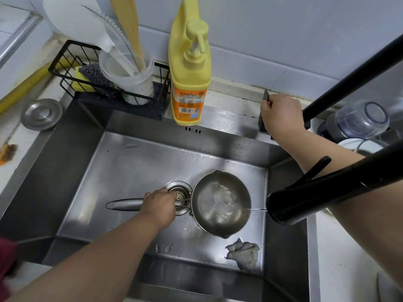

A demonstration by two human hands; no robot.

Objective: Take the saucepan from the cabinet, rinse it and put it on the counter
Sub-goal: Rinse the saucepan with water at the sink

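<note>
A small steel saucepan (220, 203) is in the steel sink (135, 162), right of the drain strainer (180, 192). My left hand (160, 204) grips its long handle. A thin stream of water runs from the black faucet head (305, 203) onto the pan's right rim, and water lies in the pan. My right hand (281, 117) reaches to the back of the sink and holds the black faucet lever (265, 99) between thumb and fingers.
A yellow pump bottle of dish soap (189, 68) stands on the back ledge. A black wire rack (109, 88) holds a scourer, a sponge and a cup of utensils. A sink plug lid (41, 114) lies left. A grey cloth (243, 253) lies in the sink's front right corner. Containers (357, 120) stand right.
</note>
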